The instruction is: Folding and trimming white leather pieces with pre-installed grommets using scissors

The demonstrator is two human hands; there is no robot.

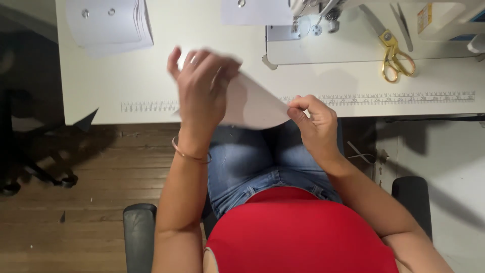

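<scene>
The person holds 1 flat piece of thin white fabric with a smooth face and a curved lower edge. It hangs over the front edge of the white smooth sewing table, above the lap in blue jeans. The left hand is blurry; its fingers are bent over the top left part of the white piece, but it is too blurry to tell how tight they press. The right hand pinches the lower right corner of the piece between thumb and fingers, pressed together.

A thin round gold-coloured bangle sits on the left wrist.

On the table, past the white piece and to its right, lie 1 pair of scissors with shiny gold-coloured loop handles. Near them, on their left, stands the grey metal part of 1 sewing machine. At the far left of the table lies 1 stack of white cut pieces with small round holes. A printed ruler strip runs along the table's front edge, just beside the right hand.

Below the table are 2 dark padded chair armrests, 1 on the left and 1 on the right.
</scene>
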